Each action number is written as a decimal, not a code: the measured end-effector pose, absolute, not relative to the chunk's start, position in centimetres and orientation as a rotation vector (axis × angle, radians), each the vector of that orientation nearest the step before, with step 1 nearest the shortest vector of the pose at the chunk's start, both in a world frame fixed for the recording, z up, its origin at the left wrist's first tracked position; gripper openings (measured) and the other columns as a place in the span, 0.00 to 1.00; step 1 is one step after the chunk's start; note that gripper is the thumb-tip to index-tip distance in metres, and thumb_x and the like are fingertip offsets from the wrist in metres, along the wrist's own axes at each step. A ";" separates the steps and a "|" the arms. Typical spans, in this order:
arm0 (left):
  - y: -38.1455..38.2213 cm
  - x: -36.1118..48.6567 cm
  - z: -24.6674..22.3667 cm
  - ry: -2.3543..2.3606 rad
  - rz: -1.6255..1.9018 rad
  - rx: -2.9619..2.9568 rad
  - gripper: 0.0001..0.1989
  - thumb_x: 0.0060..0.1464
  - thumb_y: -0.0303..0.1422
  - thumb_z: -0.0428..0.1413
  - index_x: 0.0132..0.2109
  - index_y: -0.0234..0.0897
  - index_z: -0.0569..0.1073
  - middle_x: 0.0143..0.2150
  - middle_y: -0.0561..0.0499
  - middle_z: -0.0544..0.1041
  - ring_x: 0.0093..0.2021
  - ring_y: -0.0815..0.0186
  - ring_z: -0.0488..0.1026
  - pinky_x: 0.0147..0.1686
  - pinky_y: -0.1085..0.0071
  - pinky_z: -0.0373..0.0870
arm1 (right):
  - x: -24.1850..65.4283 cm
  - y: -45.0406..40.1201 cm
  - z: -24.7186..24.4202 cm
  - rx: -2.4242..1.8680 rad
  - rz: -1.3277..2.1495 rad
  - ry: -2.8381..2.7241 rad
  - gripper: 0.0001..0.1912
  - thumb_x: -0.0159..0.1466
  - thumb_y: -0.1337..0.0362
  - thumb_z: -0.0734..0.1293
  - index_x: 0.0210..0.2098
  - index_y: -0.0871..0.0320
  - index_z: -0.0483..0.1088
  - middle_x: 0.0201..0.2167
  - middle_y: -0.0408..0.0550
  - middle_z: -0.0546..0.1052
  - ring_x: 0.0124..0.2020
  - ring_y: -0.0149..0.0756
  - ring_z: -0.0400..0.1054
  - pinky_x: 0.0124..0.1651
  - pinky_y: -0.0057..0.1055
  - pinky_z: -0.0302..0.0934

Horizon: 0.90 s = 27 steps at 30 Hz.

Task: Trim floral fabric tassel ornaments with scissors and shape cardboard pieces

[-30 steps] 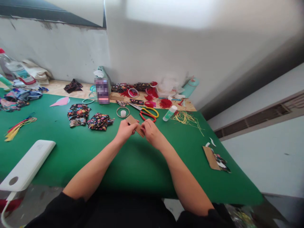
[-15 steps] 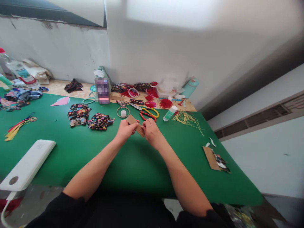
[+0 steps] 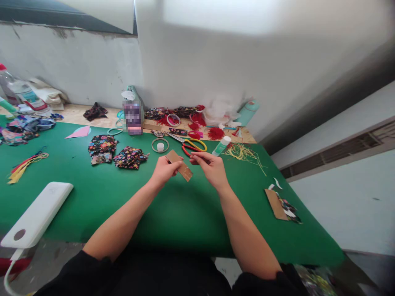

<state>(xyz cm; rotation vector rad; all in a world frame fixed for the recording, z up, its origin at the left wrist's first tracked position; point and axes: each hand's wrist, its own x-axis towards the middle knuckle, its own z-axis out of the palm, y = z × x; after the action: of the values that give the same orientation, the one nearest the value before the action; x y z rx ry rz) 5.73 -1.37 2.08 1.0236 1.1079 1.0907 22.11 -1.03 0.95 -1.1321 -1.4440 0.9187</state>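
Observation:
My left hand [image 3: 166, 170] is closed on a narrow strip of brown cardboard [image 3: 185, 172], thumb on top, its lower end sticking out to the right. To the right of the strip and apart from it is my right hand [image 3: 211, 166]. Its thumb and fingertips are pinched together; whatever is between them is too small to make out. Just beyond the hands lie scissors [image 3: 197, 144] with red and yellow handles. A glue stick [image 3: 222, 146] stands tilted-looking behind my right hand, and a small white cap [image 3: 160, 146] sits inside a grey ring [image 3: 153, 142].
Floral fabric pieces [image 3: 101, 146] lie to the left, near a white power bank [image 3: 38, 213] with a cable. Yellow cords [image 3: 242, 153] and a cardboard piece [image 3: 275, 204] with scraps are on the right. Red tassels [image 3: 216, 133] and a phone [image 3: 133, 117] stand along the back.
My right hand has come away from the cardboard strip and moved to the right, fingers still pinched. My left hand keeps its hold on the strip, and more of its lower end shows.

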 end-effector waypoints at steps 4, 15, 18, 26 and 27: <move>-1.5 5.8 2.1 1.103 1.087 1.027 0.08 0.40 0.25 0.55 0.32 0.26 0.73 0.16 0.55 0.67 0.13 0.77 0.58 0.15 0.78 0.51 | 21.8 -0.9 1.1 -1.078 1.081 -1.275 0.14 0.54 0.56 0.71 0.35 0.59 0.74 0.29 0.47 0.79 0.30 0.37 0.75 0.40 0.39 0.71; -1.6 5.7 2.3 1.120 1.093 1.037 0.10 0.40 0.26 0.56 0.33 0.26 0.74 0.15 0.56 0.66 0.14 0.77 0.57 0.15 0.78 0.51 | 21.9 -1.1 1.4 -1.104 1.041 -1.299 0.05 0.53 0.63 0.66 0.28 0.59 0.68 0.22 0.41 0.73 0.20 0.28 0.69 0.27 0.29 0.66; -1.6 5.7 2.3 1.120 1.093 1.039 0.11 0.39 0.27 0.56 0.33 0.25 0.74 0.15 0.56 0.66 0.14 0.77 0.57 0.15 0.79 0.51 | 22.0 -1.2 1.5 -1.150 0.932 -1.395 0.06 0.54 0.65 0.62 0.29 0.59 0.69 0.19 0.38 0.69 0.17 0.25 0.61 0.21 0.25 0.57; -1.8 5.7 2.4 1.105 1.115 1.034 0.12 0.38 0.30 0.57 0.33 0.26 0.74 0.17 0.55 0.67 0.14 0.77 0.57 0.15 0.78 0.51 | 22.5 -1.3 1.6 -1.201 0.740 -1.563 0.09 0.58 0.64 0.58 0.32 0.58 0.69 0.18 0.38 0.63 0.17 0.26 0.53 0.20 0.25 0.49; -1.8 5.7 2.5 1.100 1.121 1.031 0.12 0.38 0.30 0.58 0.33 0.26 0.74 0.17 0.55 0.67 0.14 0.77 0.57 0.15 0.78 0.51 | 22.5 -1.3 1.6 -1.195 0.744 -1.569 0.09 0.59 0.64 0.58 0.33 0.58 0.69 0.19 0.38 0.64 0.18 0.26 0.54 0.21 0.25 0.50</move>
<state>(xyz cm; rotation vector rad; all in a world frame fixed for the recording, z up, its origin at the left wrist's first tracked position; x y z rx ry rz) 5.70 -1.81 2.48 1.0307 1.1005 1.1212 22.55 -1.29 1.63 -1.1950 -1.5691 0.7439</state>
